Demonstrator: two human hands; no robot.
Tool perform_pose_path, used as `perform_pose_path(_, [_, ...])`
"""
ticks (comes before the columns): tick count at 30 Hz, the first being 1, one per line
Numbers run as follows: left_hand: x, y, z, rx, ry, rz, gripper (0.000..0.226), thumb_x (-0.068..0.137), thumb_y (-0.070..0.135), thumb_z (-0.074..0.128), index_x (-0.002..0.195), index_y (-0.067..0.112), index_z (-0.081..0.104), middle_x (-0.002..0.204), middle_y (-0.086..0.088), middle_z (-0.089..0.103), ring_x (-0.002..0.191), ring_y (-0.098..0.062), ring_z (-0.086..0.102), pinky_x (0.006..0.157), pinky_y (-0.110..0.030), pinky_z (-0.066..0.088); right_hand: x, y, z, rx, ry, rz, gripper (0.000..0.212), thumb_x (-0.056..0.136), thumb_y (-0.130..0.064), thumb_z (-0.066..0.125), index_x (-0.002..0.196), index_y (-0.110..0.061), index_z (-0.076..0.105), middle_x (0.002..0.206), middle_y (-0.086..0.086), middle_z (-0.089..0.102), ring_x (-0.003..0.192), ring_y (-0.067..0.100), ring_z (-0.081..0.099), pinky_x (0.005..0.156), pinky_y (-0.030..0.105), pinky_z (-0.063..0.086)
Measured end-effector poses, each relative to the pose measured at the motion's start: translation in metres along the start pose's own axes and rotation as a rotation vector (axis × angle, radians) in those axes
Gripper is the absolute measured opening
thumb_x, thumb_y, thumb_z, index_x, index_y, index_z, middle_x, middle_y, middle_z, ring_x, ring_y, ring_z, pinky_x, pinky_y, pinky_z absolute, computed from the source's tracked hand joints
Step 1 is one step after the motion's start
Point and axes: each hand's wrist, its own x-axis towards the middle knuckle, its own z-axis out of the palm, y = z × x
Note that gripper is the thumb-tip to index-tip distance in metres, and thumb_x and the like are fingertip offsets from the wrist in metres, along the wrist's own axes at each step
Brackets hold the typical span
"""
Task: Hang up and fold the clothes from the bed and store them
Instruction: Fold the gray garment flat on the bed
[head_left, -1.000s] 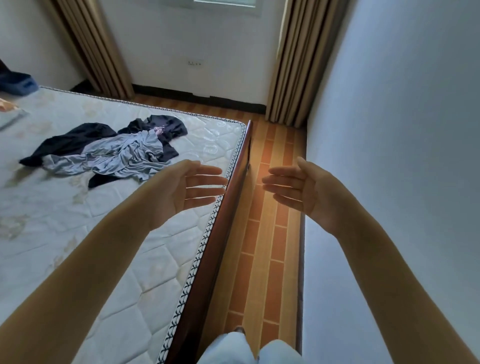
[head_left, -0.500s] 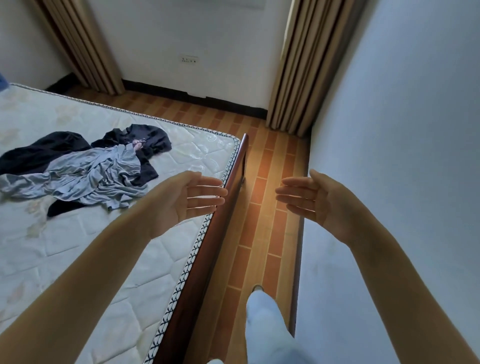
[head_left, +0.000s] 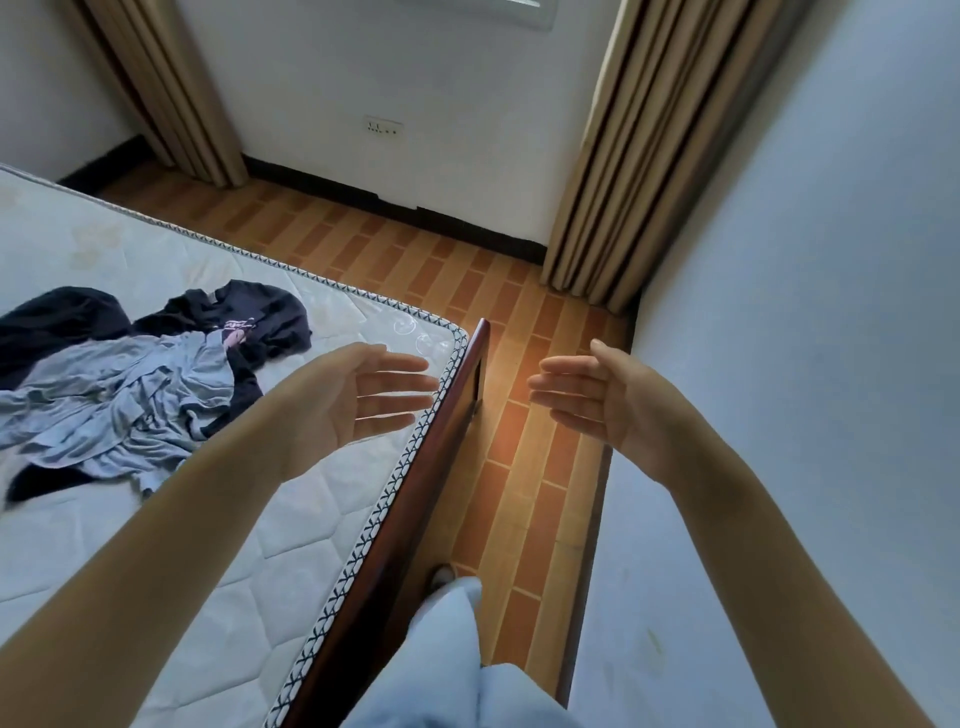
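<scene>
Clothes (head_left: 140, 384) heaped on mattress (head_left: 291, 519), left hand (head_left: 358, 400) and right hand (head_left: 602, 395) spread wide, empty

The clothes (head_left: 140, 379) now lie at the frame's left edge, having slid left from centre-left a second ago. The bed's corner (head_left: 475, 332) has dropped to mid-frame. More floor (head_left: 395, 249) shows above it, and a trouser leg (head_left: 441, 639) has swung forward at the bottom.

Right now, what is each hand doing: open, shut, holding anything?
Left hand: open, fingers straight, holding nothing.
Right hand: open, fingers straight, holding nothing.
</scene>
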Motion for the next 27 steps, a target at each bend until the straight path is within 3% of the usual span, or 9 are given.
perform_pose_path(16, [0.257,0.185,-0.026,0.083,-0.153,0.051,0.042,0.104,0.026,0.032,0.122,0.002,0.062,0.116,-0.014,0.070,0.108,-0.028,0.067,0.092,-0.041,0.051,0.238,-0.164,-0.021,0.037,0.067,-0.039,0.051,0.107,-0.036,0.028,0.116,-0.006,0.068,0.111,0.011,0.073,0.108,0.022,0.069,0.101,0.037,0.048])
perform_pose_path(22, [0.331,0.217,-0.033,0.066,-0.170,-0.004,0.042,0.104,0.026,0.031,0.121,0.002,0.061,0.115,-0.015,0.070,0.109,-0.028,0.067,0.088,-0.035,0.057,0.300,-0.197,-0.049,0.070,0.118,0.004,0.051,0.106,-0.036,0.028,0.117,-0.006,0.067,0.112,0.012,0.073,0.107,0.022,0.069,0.101,0.036,0.048])
perform_pose_path(27, [0.391,0.234,-0.033,0.015,-0.128,0.002,0.043,0.104,0.027,0.030,0.122,0.003,0.061,0.116,-0.014,0.070,0.109,-0.028,0.068,0.090,-0.038,0.056,0.367,-0.227,-0.074,0.013,0.059,0.048,0.052,0.107,-0.037,0.026,0.116,-0.007,0.068,0.112,0.011,0.073,0.107,0.021,0.070,0.094,0.034,0.050])
